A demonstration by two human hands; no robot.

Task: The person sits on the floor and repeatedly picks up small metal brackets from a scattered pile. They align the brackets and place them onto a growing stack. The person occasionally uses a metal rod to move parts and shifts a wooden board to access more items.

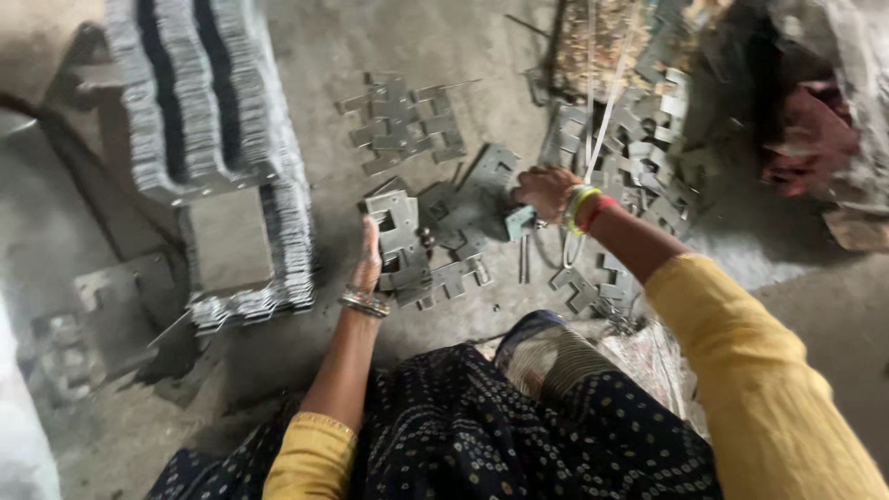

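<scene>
I sit on a concrete floor with flat stamped grey metal plates spread before me. My left hand (369,257) steadies a small pile of notched plates (398,243), its fingers against the pile's left side. My right hand (542,190), wearing coloured bangles at the wrist, is closed on one metal plate (483,193) lifted slightly above the loose ones. More loose plates (403,125) lie further out.
A tall, tightly packed stack of plates (199,102) stands at the left, with a lower row (278,278) beside it. A heap of loose plates (648,139) lies at the right, a white strap (597,102) hanging over it. A red cloth (810,139) sits far right.
</scene>
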